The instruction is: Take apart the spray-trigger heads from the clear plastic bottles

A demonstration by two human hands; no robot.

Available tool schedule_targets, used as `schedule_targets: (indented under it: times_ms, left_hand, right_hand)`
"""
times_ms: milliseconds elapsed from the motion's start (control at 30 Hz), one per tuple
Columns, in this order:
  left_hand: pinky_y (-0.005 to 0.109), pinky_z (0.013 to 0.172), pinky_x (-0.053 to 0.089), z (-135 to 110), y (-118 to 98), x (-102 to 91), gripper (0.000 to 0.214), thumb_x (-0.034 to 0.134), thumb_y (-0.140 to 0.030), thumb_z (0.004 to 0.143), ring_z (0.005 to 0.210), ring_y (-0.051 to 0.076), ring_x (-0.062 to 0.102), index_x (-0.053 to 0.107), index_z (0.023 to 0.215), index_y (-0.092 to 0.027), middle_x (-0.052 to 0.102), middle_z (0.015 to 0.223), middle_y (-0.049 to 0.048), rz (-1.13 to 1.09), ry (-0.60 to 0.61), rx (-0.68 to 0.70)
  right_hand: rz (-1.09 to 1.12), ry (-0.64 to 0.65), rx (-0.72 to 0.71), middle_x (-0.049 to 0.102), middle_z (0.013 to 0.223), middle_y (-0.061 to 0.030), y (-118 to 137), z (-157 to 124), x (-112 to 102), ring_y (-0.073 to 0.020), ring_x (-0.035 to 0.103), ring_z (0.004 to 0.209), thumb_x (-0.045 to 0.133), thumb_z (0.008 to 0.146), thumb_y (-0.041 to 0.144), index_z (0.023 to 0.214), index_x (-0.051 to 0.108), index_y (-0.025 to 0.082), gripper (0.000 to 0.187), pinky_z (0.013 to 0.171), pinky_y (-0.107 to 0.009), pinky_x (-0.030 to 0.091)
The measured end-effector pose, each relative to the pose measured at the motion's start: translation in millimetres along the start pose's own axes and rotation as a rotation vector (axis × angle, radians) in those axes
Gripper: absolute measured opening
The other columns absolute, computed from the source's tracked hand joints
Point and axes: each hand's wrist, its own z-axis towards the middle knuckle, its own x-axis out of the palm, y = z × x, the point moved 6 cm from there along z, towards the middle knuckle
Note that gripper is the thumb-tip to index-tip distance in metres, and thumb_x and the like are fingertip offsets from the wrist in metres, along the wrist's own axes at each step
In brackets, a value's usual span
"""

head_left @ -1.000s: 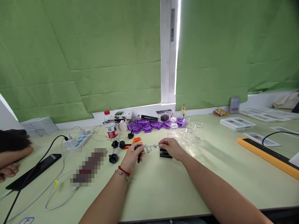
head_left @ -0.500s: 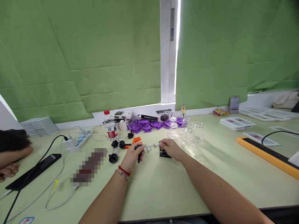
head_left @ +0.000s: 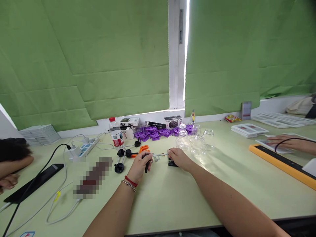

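Observation:
My left hand is closed around a black part, from which a thin metal rod runs level to the right. The fingers of my right hand pinch the far end of that rod; the exact tip is hidden. Under my right hand a black block lies on the table, partly covered. Small metal springs lie just behind the rod, with small brass-coloured pieces beside them. Left of my left hand are an orange clip-like part and black-ended metal rods.
Purple plastic parts, boxes and a red-capped bottle line the back. Clear plastic cups stand behind my right hand. Cables and a black phone lie left; another person's hand is at the right, near an orange-edged bar.
Another person's hand has come in from the right onto the printed sheets. My hands keep nearly the same pose on the rod; the view has shifted slightly.

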Motion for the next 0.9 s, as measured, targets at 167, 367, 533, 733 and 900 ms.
schedule_targets:
  times_ms: [167,367,533,733,900]
  left_hand:
    - [0.019,0.037,0.03,0.7,0.1,-1.2,0.03,0.064,-0.043,0.074,0.04,0.005,0.047,0.053,0.08,-0.016,0.056,0.069,-0.0005,-0.009,0.003,0.002]
    - [0.02,0.039,0.032,1.2,-2.1,-7.7,0.029,0.065,-0.041,0.074,0.041,0.006,0.048,0.052,0.079,-0.016,0.057,0.07,-0.0009,-0.058,-0.052,0.001]
    - [0.02,0.038,0.031,2.2,-1.5,-6.4,0.03,0.066,-0.041,0.072,0.041,0.006,0.047,0.052,0.079,-0.016,0.056,0.069,-0.0014,-0.049,-0.052,-0.009]
    - [0.02,0.038,0.032,2.2,0.6,-4.9,0.029,0.065,-0.042,0.074,0.041,0.006,0.047,0.052,0.079,-0.016,0.055,0.068,-0.0017,-0.043,-0.022,-0.007]
    - [0.02,0.038,0.032,1.4,1.1,-5.0,0.029,0.064,-0.041,0.074,0.041,0.006,0.047,0.052,0.079,-0.016,0.054,0.068,-0.0017,-0.041,-0.016,-0.002]
  right_hand:
    - [0.079,0.015,0.033,0.043,0.053,0.0033,2.9,-1.3,-0.7,-0.0095,0.033,0.046,0.039,0.087,0.052,0.063,0.049,0.019,0.042,0.048,-0.025,0.028]
    - [0.16,-0.021,0.001,0.058,0.068,-0.0002,2.9,0.8,-7.8,-0.0102,0.04,0.054,0.044,0.084,0.053,0.075,0.058,0.018,0.039,0.055,-0.025,0.033]
    - [0.245,-0.003,-0.034,0.059,0.072,-0.0001,2.5,1.7,-6.8,-0.0133,0.051,0.066,0.059,0.075,0.04,0.084,0.059,0.019,0.023,0.063,-0.026,0.038]
    - [0.194,0.002,-0.008,0.056,0.067,0.001,-1.8,2.3,-5.0,-0.0097,0.039,0.054,0.053,0.079,0.041,0.073,0.057,0.018,0.024,0.054,-0.025,0.031]
    - [0.186,0.021,0.006,0.057,0.066,0.0006,-5.1,3.2,-2.5,-0.0091,0.036,0.052,0.05,0.082,0.044,0.069,0.055,0.018,0.03,0.052,-0.024,0.028]
